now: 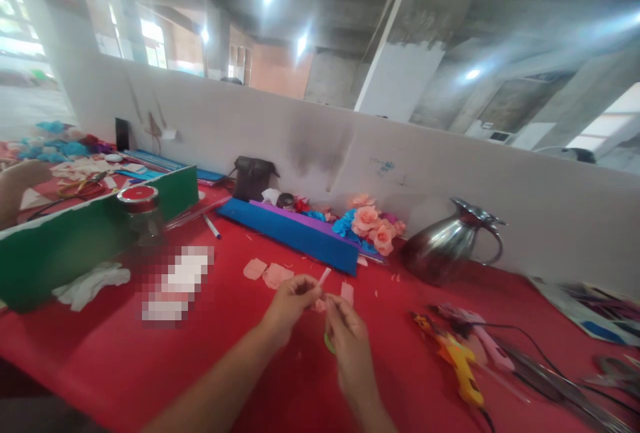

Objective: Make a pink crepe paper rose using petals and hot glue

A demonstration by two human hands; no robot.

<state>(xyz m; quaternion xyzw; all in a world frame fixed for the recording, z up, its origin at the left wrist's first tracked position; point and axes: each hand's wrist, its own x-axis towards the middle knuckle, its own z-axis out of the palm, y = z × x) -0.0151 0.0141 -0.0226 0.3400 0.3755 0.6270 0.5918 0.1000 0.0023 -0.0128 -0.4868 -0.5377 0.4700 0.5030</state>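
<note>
My left hand [290,301] and my right hand [350,339] meet over the red table [125,359]. Both pinch a small pink paper strip [324,277] that sticks up between the fingertips. A bit of green shows under my right hand, too hidden to name. Pink paper petals [270,273] lie on the table just beyond my left hand, and another pink piece [347,292] lies beside my right fingers.
A blue and purple foam sheet stack [295,233] lies behind, with paper roses [373,226] at its right end. A steel jug [445,246] stands to the right. A yellow glue gun [457,359] and cables lie at right. A green board [75,233], jar [143,209] and white cloth [90,284] sit left.
</note>
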